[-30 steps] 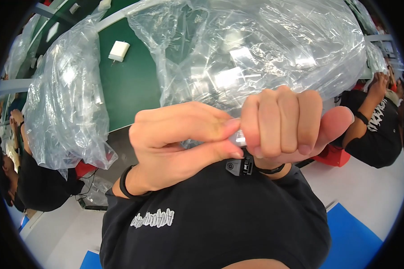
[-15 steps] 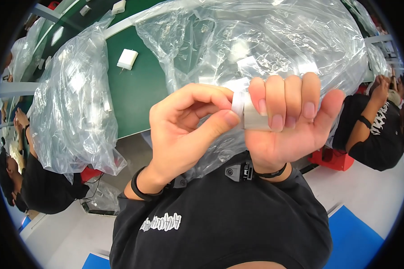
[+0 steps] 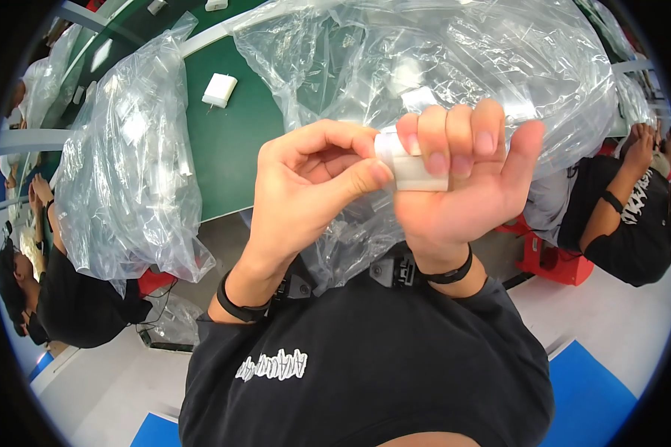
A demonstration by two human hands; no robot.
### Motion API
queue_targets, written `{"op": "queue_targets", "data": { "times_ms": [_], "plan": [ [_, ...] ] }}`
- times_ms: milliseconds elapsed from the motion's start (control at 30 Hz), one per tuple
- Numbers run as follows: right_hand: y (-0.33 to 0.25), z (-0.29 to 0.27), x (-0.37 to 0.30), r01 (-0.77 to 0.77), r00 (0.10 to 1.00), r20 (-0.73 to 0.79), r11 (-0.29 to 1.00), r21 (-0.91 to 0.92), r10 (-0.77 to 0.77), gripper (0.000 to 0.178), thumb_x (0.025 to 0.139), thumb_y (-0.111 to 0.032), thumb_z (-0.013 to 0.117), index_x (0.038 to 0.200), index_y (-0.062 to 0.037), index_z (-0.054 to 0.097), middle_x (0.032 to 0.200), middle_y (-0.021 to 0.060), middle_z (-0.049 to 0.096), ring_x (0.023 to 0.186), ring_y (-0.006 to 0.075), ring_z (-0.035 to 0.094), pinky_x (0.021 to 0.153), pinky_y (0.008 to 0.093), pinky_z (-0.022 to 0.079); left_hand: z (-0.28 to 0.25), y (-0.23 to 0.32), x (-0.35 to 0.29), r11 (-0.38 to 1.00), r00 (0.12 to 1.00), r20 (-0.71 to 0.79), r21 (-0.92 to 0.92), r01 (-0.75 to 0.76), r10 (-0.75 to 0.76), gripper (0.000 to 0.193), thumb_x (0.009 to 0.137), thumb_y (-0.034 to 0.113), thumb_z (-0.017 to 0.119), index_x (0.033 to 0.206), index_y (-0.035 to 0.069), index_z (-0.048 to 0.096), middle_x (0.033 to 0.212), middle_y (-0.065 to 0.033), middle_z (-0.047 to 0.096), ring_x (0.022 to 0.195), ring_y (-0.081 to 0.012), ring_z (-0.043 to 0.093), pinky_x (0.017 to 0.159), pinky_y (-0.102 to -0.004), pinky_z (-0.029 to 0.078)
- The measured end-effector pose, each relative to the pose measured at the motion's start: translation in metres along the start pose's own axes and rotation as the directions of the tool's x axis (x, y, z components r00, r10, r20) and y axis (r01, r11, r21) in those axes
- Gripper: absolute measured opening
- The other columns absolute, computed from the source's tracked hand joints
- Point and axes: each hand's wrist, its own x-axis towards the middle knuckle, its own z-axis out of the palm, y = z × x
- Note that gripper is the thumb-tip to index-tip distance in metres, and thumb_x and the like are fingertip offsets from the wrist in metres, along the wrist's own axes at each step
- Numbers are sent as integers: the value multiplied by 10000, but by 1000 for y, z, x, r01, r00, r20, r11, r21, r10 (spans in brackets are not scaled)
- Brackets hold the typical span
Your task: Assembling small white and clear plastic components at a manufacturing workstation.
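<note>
A small white rectangular block (image 3: 422, 177) is held up in front of my chest, above the near edge of the table. My right hand (image 3: 455, 205) has its palm turned up, and its fingers curl over the block's broad side. At the block's left end, the thumb and index finger of my left hand (image 3: 298, 186) pinch a paler white end part (image 3: 385, 147). Whether that part is separate from the block or joined to it I cannot tell. The fingers hide some of the block's far side.
Large clear plastic bags with white pieces inside lie ahead (image 3: 455, 56) and to the left (image 3: 127, 186) on the green table (image 3: 235, 160). Another white block (image 3: 220, 90) lies between them. Co-workers sit at right (image 3: 622, 223) and left (image 3: 74, 290), with a red stool (image 3: 552, 261) at right.
Both hands have moved slightly up and left with the block still between them. My right hand has tilted a little, and more of the block's lower edge shows.
</note>
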Motion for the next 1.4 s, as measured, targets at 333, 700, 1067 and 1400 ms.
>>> {"op": "queue_targets", "data": {
  "times_ms": [333,700,1067,1400],
  "plan": [
    [-9,6,2,-79,997,-12,982,173,83,413,942,-440,342,678,-138,441,555,-27,355,557,127,366,655,303,328,4,2,1,998,998,-23,-18,-65,65,478,626,-154,723,1027,-42,487,990,-178,608,867,-183,630,731,-274,543],
    [-3,5,-3,-26,998,65,999,42,23,434,936,-480,335,807,-99,499,672,33,482,684,186,459,771,364,368,9,-3,-1,989,989,-44,-47,-143,141,540,644,-133,727,1131,-78,498,1028,-168,607,920,-195,622,836,-313,512],
    [-13,5,7,-8,979,-201,995,96,27,337,950,-399,360,814,-98,432,580,-2,343,613,150,374,702,316,330,23,-4,0,836,816,-215,272,-477,536,232,747,-67,656,964,-20,588,985,-140,615,962,-226,587,812,-308,489],
    [-7,5,-3,255,966,87,943,-214,-241,397,949,-468,301,823,-114,430,548,-16,345,530,132,343,630,319,343,15,0,5,985,989,36,87,-149,147,140,757,-82,654,881,-49,601,996,-108,562,886,-145,563,799,-278,476]
  ]
}}
